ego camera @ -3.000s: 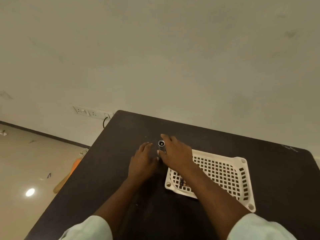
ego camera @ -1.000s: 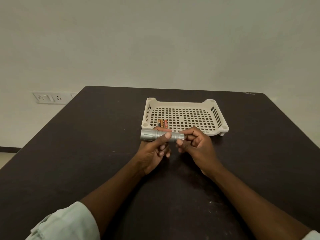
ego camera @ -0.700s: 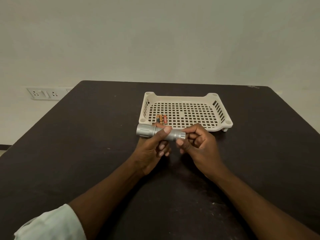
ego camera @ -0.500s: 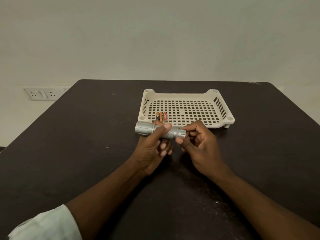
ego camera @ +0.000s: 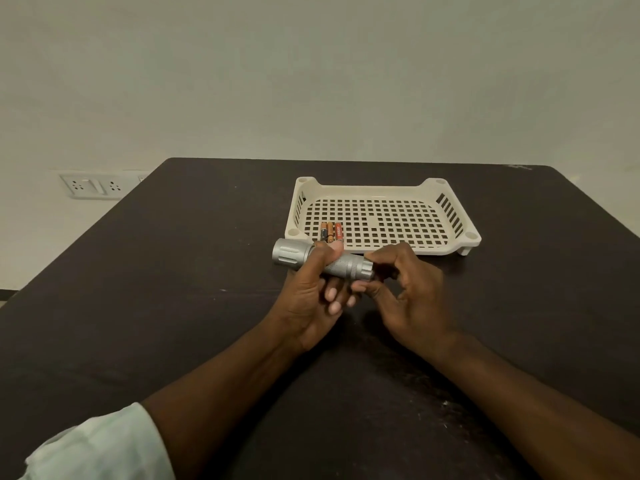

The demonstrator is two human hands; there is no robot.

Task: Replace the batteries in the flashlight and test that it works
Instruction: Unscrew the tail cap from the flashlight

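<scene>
Both hands grip one flashlight (ego camera: 323, 263); three batteries (ego camera: 331, 232) lie in one tray (ego camera: 464, 233).

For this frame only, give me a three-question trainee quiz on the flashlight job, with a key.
1. True or false: the batteries lie on the bare table, outside the tray.
2. Which hand wraps the flashlight body? A) left hand B) right hand C) neither
3. Fill in: the right hand's fingertips pinch the flashlight's ____ end, opposite the wide head.

Key: 1 false, they lie in the tray's near left corner. 2 A. 3 tail. Whether the cap has loosened cannot be told.
</scene>
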